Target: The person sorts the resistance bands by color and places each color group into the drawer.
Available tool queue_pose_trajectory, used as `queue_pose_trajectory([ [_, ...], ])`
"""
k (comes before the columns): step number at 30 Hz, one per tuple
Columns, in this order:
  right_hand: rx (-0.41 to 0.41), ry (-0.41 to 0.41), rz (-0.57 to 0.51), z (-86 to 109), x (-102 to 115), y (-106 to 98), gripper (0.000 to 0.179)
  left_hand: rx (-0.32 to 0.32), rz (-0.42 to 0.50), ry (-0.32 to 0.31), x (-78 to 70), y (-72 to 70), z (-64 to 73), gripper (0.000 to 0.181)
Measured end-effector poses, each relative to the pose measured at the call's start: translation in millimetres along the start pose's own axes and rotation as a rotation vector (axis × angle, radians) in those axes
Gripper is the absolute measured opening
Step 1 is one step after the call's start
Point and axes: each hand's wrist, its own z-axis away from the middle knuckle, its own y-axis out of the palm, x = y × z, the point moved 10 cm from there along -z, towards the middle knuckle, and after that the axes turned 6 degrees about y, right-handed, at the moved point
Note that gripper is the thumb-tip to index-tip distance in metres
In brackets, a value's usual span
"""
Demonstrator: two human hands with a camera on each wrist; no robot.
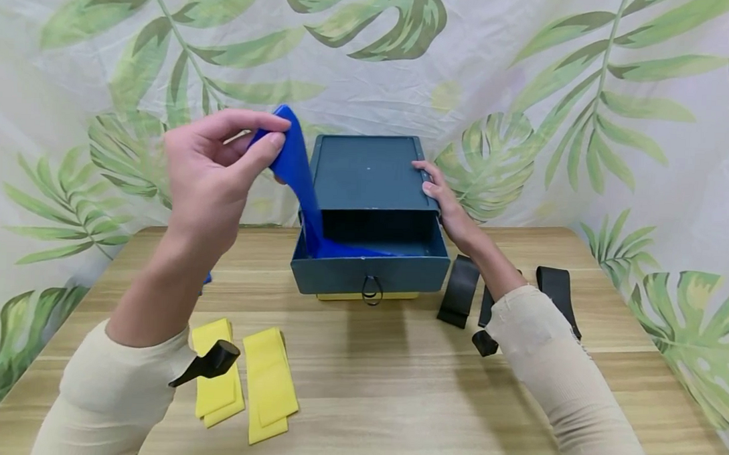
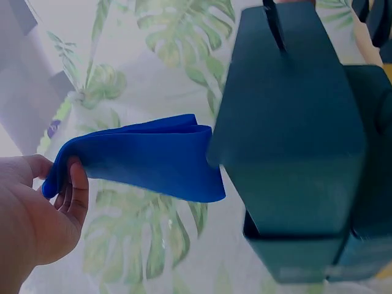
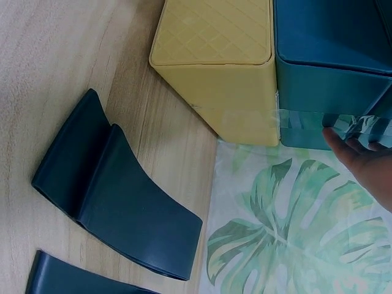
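My left hand (image 1: 206, 172) pinches one end of a blue resistance band (image 1: 304, 185) between thumb and fingers, raised at the left of a dark teal drawer box (image 1: 366, 174). The band hangs down into the pulled-out drawer (image 1: 369, 276), its lower part lying inside. In the left wrist view the folded band (image 2: 144, 156) stretches from the fingers to the drawer's edge. My right hand (image 1: 448, 203) rests on the box's right upper side. The right wrist view shows its fingertips touching the taped side wall; part of that hand is out of frame.
A yellow drawer box (image 3: 214, 92) sits under the teal one. Folded yellow bands (image 1: 269, 378) lie at the front left of the wooden table (image 1: 394, 402). Several folded black bands (image 1: 461, 291) lie at the right, partly behind my right forearm. A leaf-printed cloth (image 1: 514, 79) hangs behind.
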Motion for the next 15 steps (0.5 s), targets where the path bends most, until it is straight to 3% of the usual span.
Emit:
queue_pose_trajectory([
  [5, 0.007, -0.015, 0.004, -0.5, 0.8, 0.7, 0.064, 0.084, -0.040, -0.005, 1.2, 27.5, -2.0, 0.012],
  [8, 0.006, -0.017, 0.009, -0.6, 0.8, 0.7, 0.063, 0.159, -0.098, 0.027, 3.6, 46.0, 0.0, 0.012],
  [12, 0.002, -0.015, 0.009, -0.3, 0.9, 1.1, 0.063, 0.248, -0.199, 0.083, 9.6, 69.5, 5.7, 0.012],
  [15, 0.004, -0.012, 0.006, 0.3, 1.2, 1.3, 0.062, 0.314, -0.294, 0.083, 18.3, 86.2, 10.5, 0.013],
])
